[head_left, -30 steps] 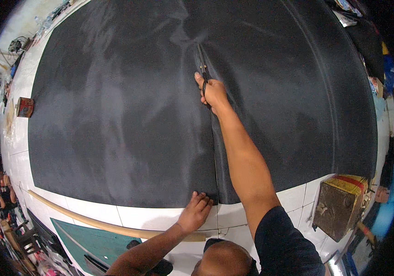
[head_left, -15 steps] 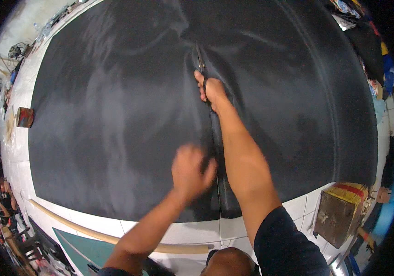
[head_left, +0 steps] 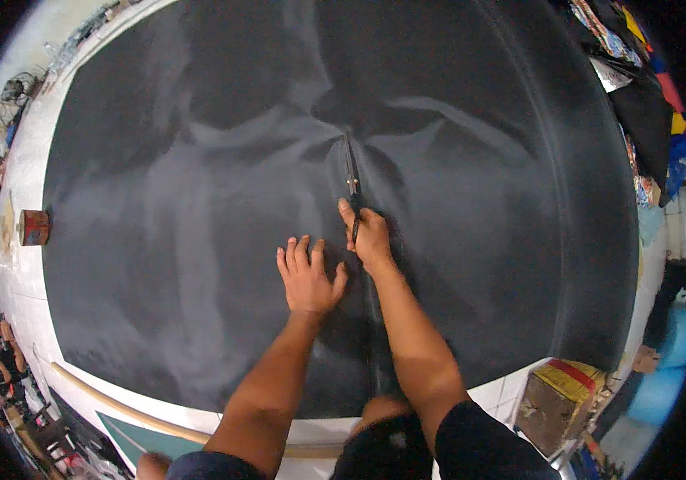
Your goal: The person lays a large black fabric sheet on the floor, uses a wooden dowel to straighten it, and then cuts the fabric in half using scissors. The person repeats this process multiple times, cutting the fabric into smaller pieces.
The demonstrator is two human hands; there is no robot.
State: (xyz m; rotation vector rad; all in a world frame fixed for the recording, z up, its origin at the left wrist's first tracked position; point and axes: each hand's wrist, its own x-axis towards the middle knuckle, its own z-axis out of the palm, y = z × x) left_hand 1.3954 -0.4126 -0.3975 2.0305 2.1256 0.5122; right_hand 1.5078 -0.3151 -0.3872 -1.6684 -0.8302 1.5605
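A large black sheet [head_left: 199, 200] is spread over the white tiled floor, with a long slit running from its near edge up the middle. My right hand [head_left: 372, 240] is closed round the dark handles of a pair of scissors [head_left: 351, 172]. Their blades point away from me and lie in the sheet at the far end of the slit, where the material puckers into folds. My left hand [head_left: 309, 276] rests flat on the sheet, left of the slit, with its fingers spread and nothing in it.
A rusty tin can [head_left: 34, 228] stands by the sheet's left edge. A worn box with a yellow and red top [head_left: 563, 400] sits at the near right. Along the near edge lie a long wooden strip [head_left: 119, 408] and a green board [head_left: 139, 440]. Clutter lines both sides.
My body has moved forward over the sheet, so the view has shifted. My left hand, blurred and raised before, now lies flat on the sheet. The right hand still grips the scissors.
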